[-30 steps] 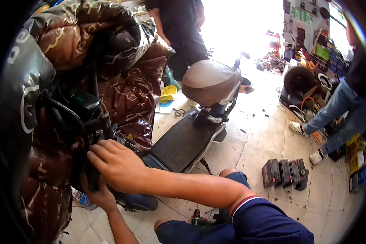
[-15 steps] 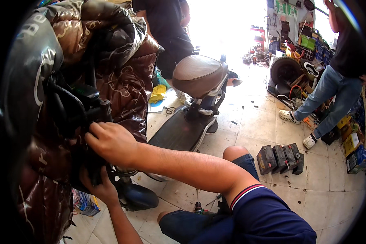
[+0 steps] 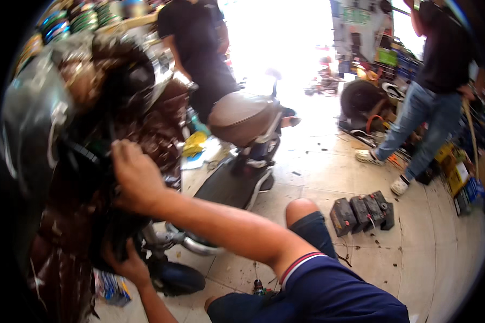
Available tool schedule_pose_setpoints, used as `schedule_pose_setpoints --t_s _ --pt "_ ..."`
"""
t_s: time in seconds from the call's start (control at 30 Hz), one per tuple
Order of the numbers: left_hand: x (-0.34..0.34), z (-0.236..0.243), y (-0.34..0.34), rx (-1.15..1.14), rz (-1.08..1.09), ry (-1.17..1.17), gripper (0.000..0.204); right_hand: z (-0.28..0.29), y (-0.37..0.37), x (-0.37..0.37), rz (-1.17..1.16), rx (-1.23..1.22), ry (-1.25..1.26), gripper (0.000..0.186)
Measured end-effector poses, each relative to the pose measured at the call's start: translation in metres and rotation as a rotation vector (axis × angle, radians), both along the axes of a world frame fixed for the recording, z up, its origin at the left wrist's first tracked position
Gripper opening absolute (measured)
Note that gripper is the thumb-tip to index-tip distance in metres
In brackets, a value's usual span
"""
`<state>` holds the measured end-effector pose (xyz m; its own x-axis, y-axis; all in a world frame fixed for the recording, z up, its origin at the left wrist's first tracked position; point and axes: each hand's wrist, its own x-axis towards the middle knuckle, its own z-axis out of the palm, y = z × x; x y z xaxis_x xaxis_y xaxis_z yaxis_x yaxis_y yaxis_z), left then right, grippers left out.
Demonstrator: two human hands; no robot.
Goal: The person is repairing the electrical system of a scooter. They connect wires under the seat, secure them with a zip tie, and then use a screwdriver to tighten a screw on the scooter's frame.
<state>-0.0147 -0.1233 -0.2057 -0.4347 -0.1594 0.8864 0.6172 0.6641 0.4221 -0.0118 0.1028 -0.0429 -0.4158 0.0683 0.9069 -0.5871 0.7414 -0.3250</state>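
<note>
An electric scooter with a brown seat [image 3: 242, 116] stands on the left, a shiny brown quilted cover [image 3: 153, 126] draped over its front. My right hand [image 3: 137, 177] is up by the dark handlebar area, fingers bent together, smeared by motion; what lies under them is hidden. Lower down, my left hand [image 3: 128, 264] reaches beneath the dark front part, its thumb up and its fingers curled behind that part. What it grips is lost in shadow. The front wheel's dark fender [image 3: 180, 277] sits just right of my left hand.
Several black batteries [image 3: 361, 212] stand on the tiled floor to the right. A tool with a dark, round front end [image 3: 258, 285] lies near my knees. One person [image 3: 196, 51] stands behind the scooter, another [image 3: 431, 107] at the right beside a loose tyre [image 3: 361, 99] and cluttered boxes.
My right hand has risen along the scooter's front, its fingers now pointing upward. My left hand stays low under the front part. The whole view has shifted, moving the scene left and mostly down.
</note>
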Motion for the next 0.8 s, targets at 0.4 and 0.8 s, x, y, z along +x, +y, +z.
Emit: schedule_pose_setpoints --t_s 0.4,0.8 --pt "-0.017 -0.001 -0.009 -0.138 0.385 0.053 0.064 0.018 -0.009 -0.007 -0.161 0.201 -0.071 0.109" --pt "0.023 0.019 0.027 0.079 -0.077 0.112 0.059 0.045 -0.005 0.025 -0.159 0.272 -0.337 0.129"
